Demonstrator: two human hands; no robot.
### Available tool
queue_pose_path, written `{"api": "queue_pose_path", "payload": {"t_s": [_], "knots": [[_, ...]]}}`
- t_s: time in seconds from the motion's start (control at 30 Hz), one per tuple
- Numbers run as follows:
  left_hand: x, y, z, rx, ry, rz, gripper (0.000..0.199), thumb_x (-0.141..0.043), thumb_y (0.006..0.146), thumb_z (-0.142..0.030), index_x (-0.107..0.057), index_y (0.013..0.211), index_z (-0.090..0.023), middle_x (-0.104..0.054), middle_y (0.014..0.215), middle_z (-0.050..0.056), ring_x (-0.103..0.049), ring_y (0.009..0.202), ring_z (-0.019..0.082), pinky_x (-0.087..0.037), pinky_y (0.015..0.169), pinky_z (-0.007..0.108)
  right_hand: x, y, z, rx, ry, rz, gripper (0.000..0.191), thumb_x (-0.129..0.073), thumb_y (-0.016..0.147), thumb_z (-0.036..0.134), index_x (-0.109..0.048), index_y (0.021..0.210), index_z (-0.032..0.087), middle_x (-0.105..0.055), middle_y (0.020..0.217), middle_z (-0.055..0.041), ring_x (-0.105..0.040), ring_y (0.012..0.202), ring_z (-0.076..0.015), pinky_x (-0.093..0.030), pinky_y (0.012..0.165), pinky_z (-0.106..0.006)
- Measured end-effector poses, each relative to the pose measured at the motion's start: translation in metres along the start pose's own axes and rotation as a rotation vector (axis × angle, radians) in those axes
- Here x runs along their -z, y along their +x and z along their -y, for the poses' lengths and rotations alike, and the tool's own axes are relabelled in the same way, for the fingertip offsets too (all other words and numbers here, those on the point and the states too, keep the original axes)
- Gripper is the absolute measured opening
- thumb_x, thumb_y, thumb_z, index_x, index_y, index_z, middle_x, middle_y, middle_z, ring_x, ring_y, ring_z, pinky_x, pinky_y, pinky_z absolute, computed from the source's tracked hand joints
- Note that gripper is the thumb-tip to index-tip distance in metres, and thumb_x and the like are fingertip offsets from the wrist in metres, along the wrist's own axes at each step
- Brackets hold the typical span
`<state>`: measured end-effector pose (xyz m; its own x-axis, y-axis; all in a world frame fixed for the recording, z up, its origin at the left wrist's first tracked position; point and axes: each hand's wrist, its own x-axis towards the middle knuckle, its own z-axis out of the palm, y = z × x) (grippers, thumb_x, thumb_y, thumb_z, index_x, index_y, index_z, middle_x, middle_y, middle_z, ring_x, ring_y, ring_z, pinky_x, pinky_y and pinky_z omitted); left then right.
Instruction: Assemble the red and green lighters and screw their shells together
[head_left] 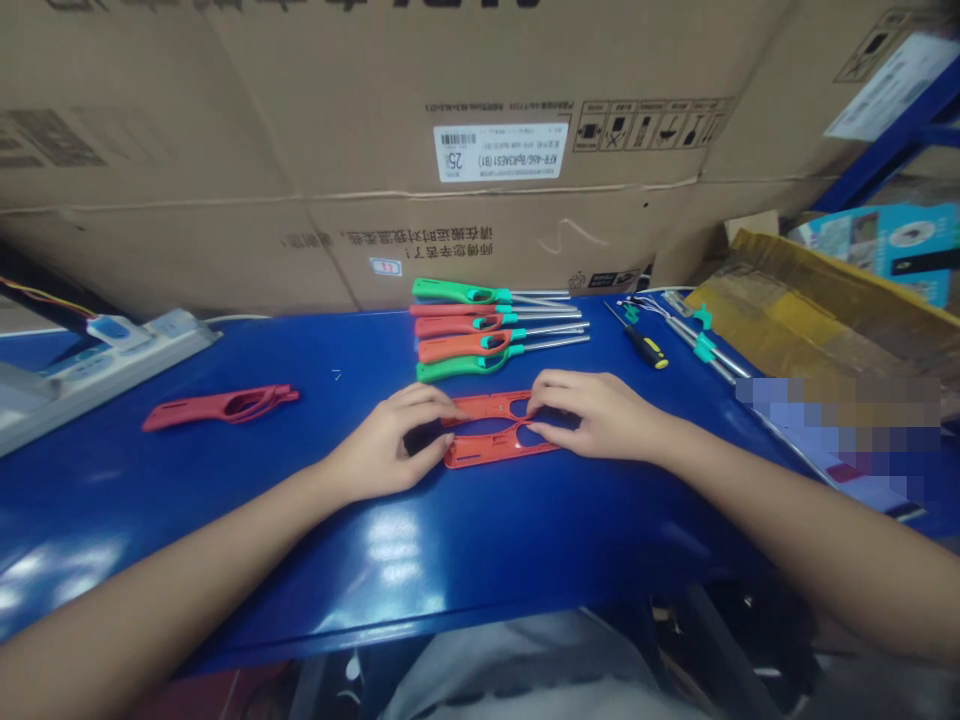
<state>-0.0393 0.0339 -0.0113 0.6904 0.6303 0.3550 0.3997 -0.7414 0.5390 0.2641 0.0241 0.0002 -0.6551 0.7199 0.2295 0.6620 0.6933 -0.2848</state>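
In front of five finished-looking lighters [450, 327], the left hand [394, 440] and right hand [600, 415] touch two orange shell halves [487, 453], not yet joined; whether either grip is clenched I cannot tell.

All the readable print stands upside down on the carton [360, 110]. Its white label [501, 153] bears "KFR-46G/BpR3AES1(B1)", a large "25" and a barcode [459, 138]; the label's smaller lines are too fine to read. Lower down, the carton is printed "师傅您辛苦了!" [452, 249] and "请在搬运时对我温柔些" [416, 235], the latter's ending unclear at a crease. A row of boxed handling signs [649, 125] runs beside the label, with a glass and upright arrows among them. The small blue-edged sticker [386, 267] has red marks, illegible. Big black lettering [300, 4] is cut off at the top edge. The slanted label [892, 85] at right is too blurred.
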Motion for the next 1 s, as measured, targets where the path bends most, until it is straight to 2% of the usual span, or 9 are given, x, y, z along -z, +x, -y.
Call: {"api": "queue_pose_path", "payload": {"t_s": [0.33, 0.63, 0.8, 0.9, 1.0], "knots": [[0.000, 0.001, 0.001, 0.027, 0.015, -0.011, 0.027, -0.057, 0.092, -0.016, -0.071, 0.116, -0.019, -0.070, 0.111, 0.009, -0.065, 0.105, 0.023, -0.053, 0.095, 0.040, -0.004, 0.002, -0.001, 0.013, 0.025, -0.060, 0.012, -0.064, 0.094, 0.032, -0.069, 0.099, 0.023, -0.070, 0.103, -0.0013, -0.068, 0.087, -0.0154, -0.047, 0.069, -0.027], [0.001, -0.001, 0.002, 0.036, 0.026, -0.003, 0.030, -0.051, 0.093, -0.012, -0.071, 0.115, -0.018, -0.069, 0.111, 0.009, -0.064, 0.107, 0.023, -0.053, 0.096, 0.041, -0.002, 0.001, -0.006, 0.103, -0.019, -0.048, 0.021, -0.059, 0.098, 0.035, -0.072, 0.108, 0.022, -0.071, 0.112, -0.0052, -0.069, 0.095, -0.0194, -0.052, 0.078, -0.031], [0.002, -0.001, 0.000, 0.011, 0.057, -0.010, 0.028, -0.050, 0.097, -0.015, -0.069, 0.117, -0.019, -0.069, 0.113, 0.009, -0.063, 0.109, 0.022, -0.053, 0.096, 0.039, 0.009, 0.001, -0.016, 0.132, -0.099, -0.138, 0.019, -0.056, 0.100, 0.030, -0.073, 0.101, 0.021, -0.072, 0.105, -0.0061, -0.069, 0.092, -0.0196, -0.052, 0.077, -0.031], [0.001, -0.001, -0.004, 0.001, 0.101, -0.016, 0.026, -0.056, 0.097, -0.022, -0.066, 0.121, -0.018, -0.068, 0.117, 0.009, -0.063, 0.111, 0.022, -0.053, 0.099, 0.039, 0.018, 0.000, -0.027, 0.106, -0.128, -0.208, 0.018, -0.055, 0.099, 0.026, -0.073, 0.096, 0.021, -0.073, 0.100, -0.0055, -0.068, 0.092, -0.0189, -0.051, 0.081, -0.031], [-0.001, -0.003, -0.009, -0.021, 0.147, 0.016, 0.035, -0.061, 0.096, -0.029, -0.061, 0.130, -0.019, -0.066, 0.127, 0.010, -0.061, 0.119, 0.023, -0.052, 0.104, 0.038, 0.025, -0.002, -0.036, 0.001, -0.169, -0.226, 0.017, -0.057, 0.098, 0.026, -0.071, 0.090, 0.021, -0.074, 0.094, -0.0038, -0.068, 0.090, -0.0176, -0.050, 0.078, -0.028]]}}
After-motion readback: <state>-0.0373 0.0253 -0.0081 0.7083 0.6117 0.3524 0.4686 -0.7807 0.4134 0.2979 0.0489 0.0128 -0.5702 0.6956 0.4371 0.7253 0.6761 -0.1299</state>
